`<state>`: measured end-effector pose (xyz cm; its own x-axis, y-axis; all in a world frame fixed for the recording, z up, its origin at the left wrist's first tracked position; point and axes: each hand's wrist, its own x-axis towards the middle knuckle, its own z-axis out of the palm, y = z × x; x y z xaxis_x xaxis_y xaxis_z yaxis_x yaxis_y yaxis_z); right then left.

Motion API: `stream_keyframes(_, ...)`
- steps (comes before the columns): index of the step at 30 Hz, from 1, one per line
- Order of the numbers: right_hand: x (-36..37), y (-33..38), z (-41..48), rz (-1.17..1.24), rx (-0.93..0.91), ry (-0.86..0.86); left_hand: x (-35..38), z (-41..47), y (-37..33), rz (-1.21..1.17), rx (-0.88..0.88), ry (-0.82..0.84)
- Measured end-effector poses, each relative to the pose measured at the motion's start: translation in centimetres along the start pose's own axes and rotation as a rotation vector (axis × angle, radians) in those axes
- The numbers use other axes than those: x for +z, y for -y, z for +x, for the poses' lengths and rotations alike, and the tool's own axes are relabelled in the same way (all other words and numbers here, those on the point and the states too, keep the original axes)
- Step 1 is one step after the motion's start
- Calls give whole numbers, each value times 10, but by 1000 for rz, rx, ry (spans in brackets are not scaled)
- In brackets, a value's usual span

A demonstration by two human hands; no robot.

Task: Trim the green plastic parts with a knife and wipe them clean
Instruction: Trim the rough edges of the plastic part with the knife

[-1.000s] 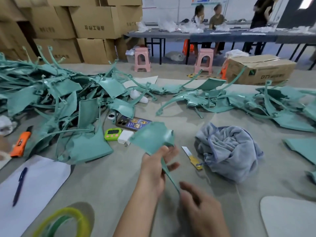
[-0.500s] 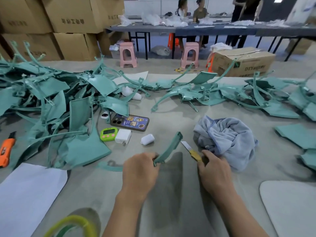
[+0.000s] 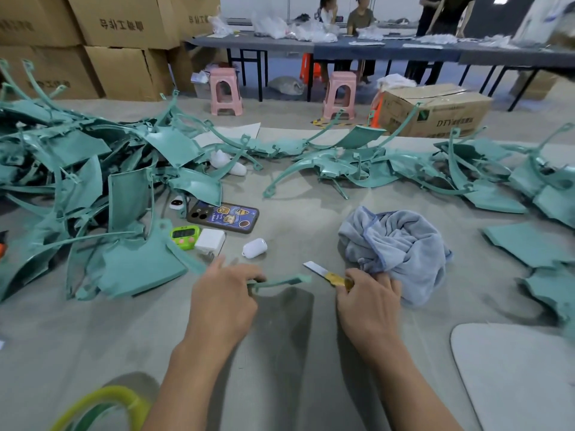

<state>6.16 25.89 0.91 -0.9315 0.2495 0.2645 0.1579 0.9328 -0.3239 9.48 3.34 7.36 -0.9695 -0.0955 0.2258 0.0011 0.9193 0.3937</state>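
My left hand [image 3: 222,301] grips a green plastic part [image 3: 280,280], seen edge-on as a thin strip just above the table; the part's rest is hidden by the hand. My right hand [image 3: 368,301] curls its fingers round the yellow handle of a knife [image 3: 326,273] whose bare blade points up and left, a short way right of the part's tip. A crumpled grey-blue cloth [image 3: 396,248] lies right behind the right hand. Heaps of green parts [image 3: 93,181] cover the table's left and far side.
A phone [image 3: 224,216], a green timer [image 3: 185,235], a white charger [image 3: 210,240] and a white earbud case [image 3: 255,247] lie behind my left hand. More green parts [image 3: 525,244] lie at the right. A tape roll [image 3: 102,405] sits near left, a white board [image 3: 516,374] near right.
My left hand has turned the green part from upright and flat-on to low and edge-on. My right hand has moved from below the part to the knife and closed on its handle.
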Motion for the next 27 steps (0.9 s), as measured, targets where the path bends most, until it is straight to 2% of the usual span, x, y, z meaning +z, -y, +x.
stream_keyframes(3,1,4,6,-100,-59,52,-6,8,-8,154,217,-38)
stream_keyframes(5,-2,3,9,-83,-49,81,-10,13,-18,238,338,-97)
stream_keyframes(10,-13,-2,9,-26,-15,71,-19,28,-34,159,493,-136)
stream_keyframes(11,-16,-4,6,76,34,68,-18,32,-35,129,513,-143)
stream_keyframes(13,-28,-1,-2,547,234,126,-13,39,-40,87,534,-111)
stream_keyframes(16,-41,20,-17,1318,615,349,9,37,-51,-12,476,-44)
stream_keyframes(18,-46,29,-28,1562,799,472,28,24,-55,-114,345,-16)
stream_keyframes(20,-48,31,-35,1666,874,488,41,6,-53,-281,111,-62)
stream_keyframes(22,-49,30,-36,1687,879,464,45,-14,-49,-476,-39,-36)
stream_keyframes(24,-49,30,-35,1680,866,460,48,-36,-46,-629,-37,127)
stream_keyframes(27,-50,35,-34,1643,782,481,50,-61,-45,-595,62,287)
